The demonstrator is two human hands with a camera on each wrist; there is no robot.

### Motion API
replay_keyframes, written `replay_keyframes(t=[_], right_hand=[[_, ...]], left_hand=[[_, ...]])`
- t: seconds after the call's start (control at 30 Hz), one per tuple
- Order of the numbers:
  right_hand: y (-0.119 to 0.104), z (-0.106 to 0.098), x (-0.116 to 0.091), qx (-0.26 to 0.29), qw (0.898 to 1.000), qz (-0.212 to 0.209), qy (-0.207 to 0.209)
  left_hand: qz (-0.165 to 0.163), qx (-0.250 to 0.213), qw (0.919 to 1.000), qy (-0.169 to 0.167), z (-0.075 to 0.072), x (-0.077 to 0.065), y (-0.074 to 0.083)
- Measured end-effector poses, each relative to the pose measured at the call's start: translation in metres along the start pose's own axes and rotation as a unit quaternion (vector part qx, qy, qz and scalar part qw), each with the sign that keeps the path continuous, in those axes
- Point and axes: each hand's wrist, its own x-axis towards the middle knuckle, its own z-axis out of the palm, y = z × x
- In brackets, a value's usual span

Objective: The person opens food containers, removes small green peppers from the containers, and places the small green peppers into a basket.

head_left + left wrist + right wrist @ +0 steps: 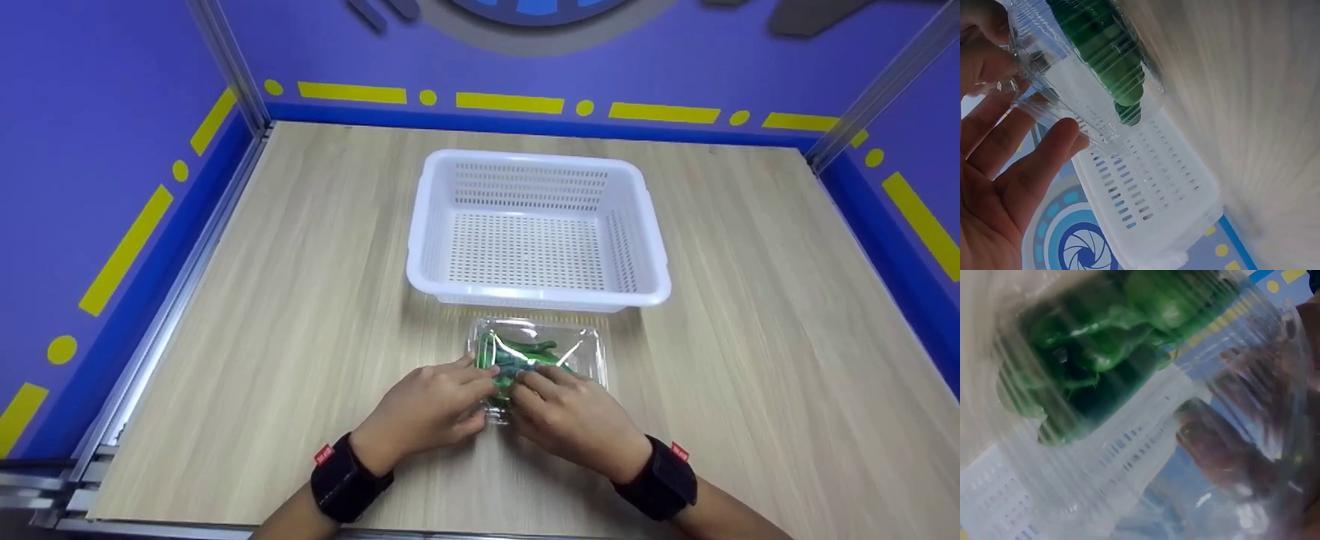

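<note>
A clear plastic clamshell box [596, 352] with several green peppers [536, 346] inside lies near the front of the table. My left hand [435, 401] grips its left front edge; in the left wrist view, thumb [1053, 149] and fingers are bent about the thin plastic rim [1044, 109]. Bent over the front of the box, the right hand [566, 412] pinches the plastic edge beside the left. Through the clear plastic, the right wrist view shows a fingertip [1202, 433] and the peppers [1095, 354]. Whether the lid is fastened I cannot tell.
Just behind the box stands a white perforated plastic basket [540, 294] with nothing in it. Wood-grain table [315, 262] surrounds both. Blue walls with yellow marks [510, 103] and metal posts [229, 64] enclose the back and sides.
</note>
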Motion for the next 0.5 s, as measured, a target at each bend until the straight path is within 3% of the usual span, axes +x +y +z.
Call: replay_keyframes(t=[0.3, 0.5], right_hand=[[0.021, -0.014, -0.044, 0.032, 0.991, 0.126, 0.001], [0.032, -0.021, -0.065, 0.07, 0.986, 0.149, -0.003]], left_hand=[[-0.009, 0.058, 0.998, 0.024, -0.005, -0.002, 0.006], [0.004, 0.102, 0.9938, 0.045, -0.004, 0.0, 0.011]])
